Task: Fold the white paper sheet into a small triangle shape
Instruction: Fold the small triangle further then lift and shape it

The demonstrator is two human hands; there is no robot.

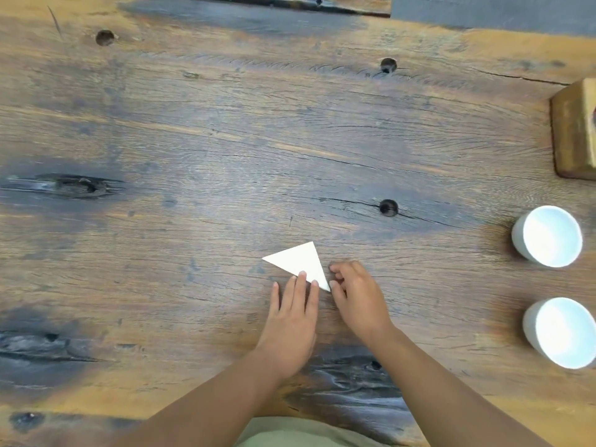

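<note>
Weathered wooden table (193, 140); our left hand (292, 321) lies flat, fingers spread, pinning the paper triangle's (298, 261) near edge. Right hand (356, 293), curled and holding nothing, touches its near-right tip. Long edge runs left-to-right, apex pointing away

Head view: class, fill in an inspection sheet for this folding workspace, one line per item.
Surface: wooden table, knots and dark cracks.
Job's things: white paper, already a flat triangle.
Clutter: two white bowls and a wooden block, right edge.
Grippers: left hand fingers flat on the paper's near edge; right hand curled at its right corner.
Cables: nothing seen.
Surroundings: nothing seen beyond the table.
</note>
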